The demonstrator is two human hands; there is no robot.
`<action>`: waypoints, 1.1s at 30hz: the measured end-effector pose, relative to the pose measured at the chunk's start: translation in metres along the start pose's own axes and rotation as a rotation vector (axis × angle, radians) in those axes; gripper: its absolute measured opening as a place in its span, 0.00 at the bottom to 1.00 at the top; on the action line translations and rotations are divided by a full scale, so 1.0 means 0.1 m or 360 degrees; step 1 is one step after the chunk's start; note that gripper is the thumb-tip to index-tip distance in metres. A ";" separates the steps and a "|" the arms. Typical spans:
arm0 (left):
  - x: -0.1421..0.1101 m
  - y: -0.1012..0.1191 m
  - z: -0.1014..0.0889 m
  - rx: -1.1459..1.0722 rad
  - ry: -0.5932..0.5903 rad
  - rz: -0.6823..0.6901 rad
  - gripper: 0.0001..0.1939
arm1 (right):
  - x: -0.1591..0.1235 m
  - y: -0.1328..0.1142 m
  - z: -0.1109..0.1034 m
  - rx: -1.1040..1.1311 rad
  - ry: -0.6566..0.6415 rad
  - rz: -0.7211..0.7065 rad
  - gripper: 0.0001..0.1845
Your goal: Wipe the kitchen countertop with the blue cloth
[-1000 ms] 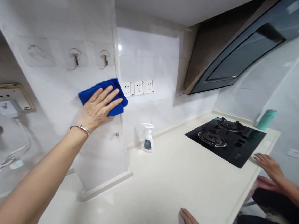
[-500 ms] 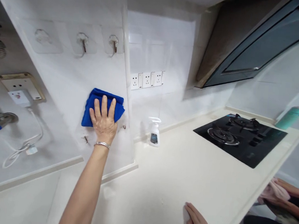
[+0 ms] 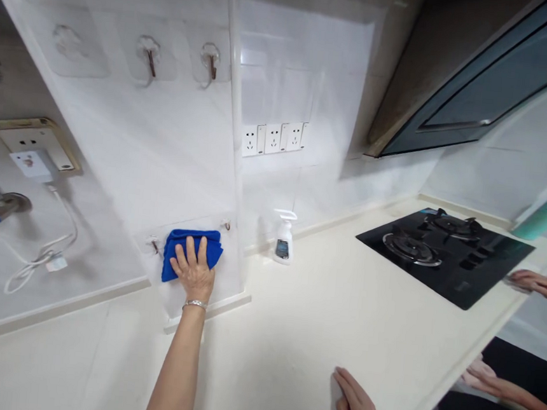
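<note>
A folded blue cloth (image 3: 190, 254) lies against the low part of the white wall panel, between two small hooks. My left hand (image 3: 195, 268), with a silver bracelet at the wrist, presses it there with fingers spread over it. At the lower right, my right hand (image 3: 356, 407) rests on the cream countertop (image 3: 286, 334), fingers stretched out and holding nothing. A white spray bottle (image 3: 284, 241) stands upright on the counter by the wall, to the right of the cloth.
A black gas hob (image 3: 446, 255) is set in the counter, under a dark range hood (image 3: 479, 89). At the far right stands a teal bottle (image 3: 543, 217). Another person's hand (image 3: 541, 286) touches the counter edge. A plugged-in charger (image 3: 32, 165) hangs its cord at left.
My left hand and the blue cloth have slid down the wall panel to between the lower hooks. The other person's one hand has come up to the counter edge. My right hand stays put.
</note>
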State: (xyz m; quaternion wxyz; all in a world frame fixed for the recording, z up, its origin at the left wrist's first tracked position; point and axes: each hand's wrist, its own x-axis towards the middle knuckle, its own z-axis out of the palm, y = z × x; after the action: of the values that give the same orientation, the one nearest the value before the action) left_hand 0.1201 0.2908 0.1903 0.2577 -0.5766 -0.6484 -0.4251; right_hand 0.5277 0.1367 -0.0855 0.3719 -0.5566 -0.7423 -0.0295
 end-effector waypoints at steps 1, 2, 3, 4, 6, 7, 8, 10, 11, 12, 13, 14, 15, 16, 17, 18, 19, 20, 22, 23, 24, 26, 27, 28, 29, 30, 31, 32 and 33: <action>-0.09 -0.04 0.04 0.0016 -0.0025 -0.0012 0.32 | 0.01 -0.01 -0.01 0.0010 0.0009 0.0003 0.23; -0.17 -0.08 0.07 0.0040 -0.0062 -0.0017 0.31 | 0.01 -0.02 -0.01 0.0023 0.0011 0.0012 0.23; -0.25 -0.11 0.11 0.0070 -0.0113 -0.0017 0.31 | 0.01 -0.02 -0.02 0.0039 0.0005 0.0028 0.23; -0.32 -0.13 0.13 0.0107 -0.0178 -0.0018 0.31 | 0.01 -0.03 -0.03 0.0057 -0.0006 0.0050 0.23; -0.44 -0.18 0.16 0.0195 -0.0347 -0.0021 0.31 | 0.02 -0.05 -0.04 0.0092 -0.0036 0.0104 0.23; -0.49 -0.19 0.17 0.0235 -0.0446 -0.0009 0.32 | 0.02 -0.06 -0.04 0.0108 -0.0051 0.0130 0.23; -0.55 -0.21 0.17 0.0268 -0.0546 0.0022 0.32 | 0.02 -0.07 -0.05 0.0120 -0.0063 0.0152 0.23; -0.67 -0.25 0.16 0.0303 -0.0728 0.0145 0.35 | 0.02 -0.09 -0.06 0.0132 -0.0073 0.0172 0.23; -0.73 -0.27 0.15 0.0308 -0.0809 0.0226 0.36 | 0.02 -0.10 -0.06 0.0130 -0.0072 0.0174 0.23; -0.79 -0.30 0.13 0.0314 -0.0882 0.0304 0.36 | 0.02 -0.11 -0.06 0.0123 -0.0061 0.0173 0.23; -0.85 -0.33 0.12 0.0328 -0.0949 0.0372 0.37 | 0.02 -0.11 -0.06 0.0114 -0.0052 0.0170 0.22; -0.91 -0.37 0.10 0.0350 -0.1009 0.0432 0.37 | 0.02 -0.11 -0.06 0.0107 -0.0046 0.0166 0.23; -0.96 -0.41 0.09 0.0379 -0.1059 0.0484 0.38 | 0.02 -0.10 -0.05 0.0102 -0.0038 0.0162 0.23; -0.99 -0.44 0.09 0.0409 -0.1096 0.0532 0.38 | 0.02 -0.10 -0.05 0.0101 -0.0029 0.0156 0.23; -1.02 -0.47 0.08 0.0435 -0.1121 0.0580 0.39 | 0.02 -0.09 -0.04 0.0102 -0.0016 0.0150 0.23; -1.03 -0.49 0.08 0.0454 -0.1137 0.0625 0.40 | 0.03 -0.09 -0.04 0.0105 -0.0007 0.0147 0.23; -1.02 -0.51 0.08 0.0465 -0.1146 0.0665 0.40 | 0.03 -0.08 -0.03 0.0108 0.0003 0.0150 0.23; -1.00 -0.51 0.09 0.0469 -0.1151 0.0698 0.40 | 0.04 -0.09 -0.03 0.0110 0.0014 0.0157 0.23; -0.93 -0.46 0.12 0.0452 -0.1157 0.0768 0.40 | 0.05 -0.10 -0.03 0.0107 0.0018 0.0184 0.23; -0.88 -0.42 0.15 0.0431 -0.1157 0.0816 0.40 | 0.05 -0.11 -0.03 0.0100 0.0016 0.0198 0.23; -0.82 -0.36 0.19 0.0402 -0.1155 0.0873 0.40 | 0.06 -0.12 -0.04 0.0091 0.0012 0.0205 0.23; -0.71 -0.20 0.29 0.0336 -0.1132 0.0993 0.40 | 0.07 -0.13 -0.05 0.0070 0.0002 0.0208 0.24; -0.65 -0.11 0.35 0.0306 -0.1104 0.1041 0.41 | 0.07 -0.14 -0.06 0.0062 0.0003 0.0204 0.24; -0.58 -0.01 0.40 0.0281 -0.1065 0.1079 0.41 | 0.07 -0.15 -0.06 0.0057 0.0005 0.0197 0.24; -0.51 0.09 0.45 0.0261 -0.1018 0.1106 0.41 | 0.07 -0.15 -0.07 0.0056 0.0007 0.0192 0.24; -0.43 0.19 0.48 0.0248 -0.0968 0.1125 0.40 | 0.07 -0.15 -0.07 0.0060 0.0007 0.0191 0.24; -0.35 0.29 0.52 0.0239 -0.0920 0.1139 0.40 | 0.06 -0.14 -0.07 0.0068 0.0005 0.0196 0.24; -0.26 0.38 0.54 0.0231 -0.0880 0.1155 0.39 | 0.05 -0.14 -0.07 0.0078 0.0003 0.0206 0.24; -0.17 0.47 0.55 0.0225 -0.0852 0.1175 0.38 | 0.05 -0.13 -0.06 0.0087 0.0003 0.0217 0.24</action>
State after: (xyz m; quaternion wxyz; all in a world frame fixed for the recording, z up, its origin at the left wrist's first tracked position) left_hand 0.1773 0.3272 0.1606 0.2540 -0.8395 -0.4707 -0.0956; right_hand 0.5191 0.1326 -0.0732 0.3890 -0.5955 -0.7027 0.0157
